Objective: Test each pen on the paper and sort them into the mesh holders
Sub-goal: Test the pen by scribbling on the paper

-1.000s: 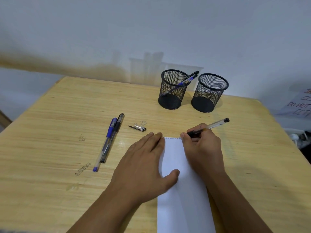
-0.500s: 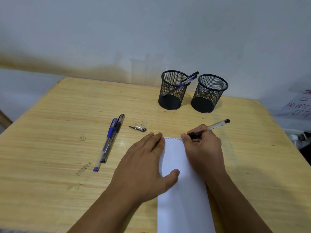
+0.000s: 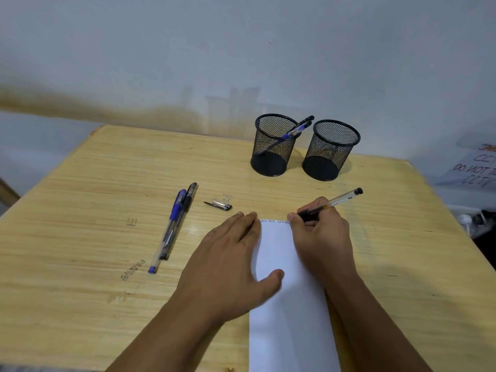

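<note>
A white sheet of paper (image 3: pixel 284 312) lies on the wooden table (image 3: pixel 80 210), with small writing along its top edge. My left hand (image 3: pixel 228 264) presses flat on the paper's left side, thumb on the sheet. My right hand (image 3: pixel 322 237) grips a clear black-capped pen (image 3: pixel 341 200), its tip at the paper's top right corner. Two black mesh holders stand at the back: the left holder (image 3: pixel 273 146) contains two pens, the right holder (image 3: pixel 331 150) looks empty. A blue pen (image 3: pixel 171 226) and a black pen (image 3: pixel 182 218) lie side by side left of the paper.
A loose pen cap (image 3: pixel 221 204) lies between the two pens and the paper. Scribbled marks (image 3: pixel 132 269) show on the tabletop. A white wall rises behind the table. A printed sign (image 3: pixel 477 167) and cables sit beyond the right edge.
My right hand with the pen has shifted slightly right along the paper's top edge, where the writing has grown. My left hand stays in place.
</note>
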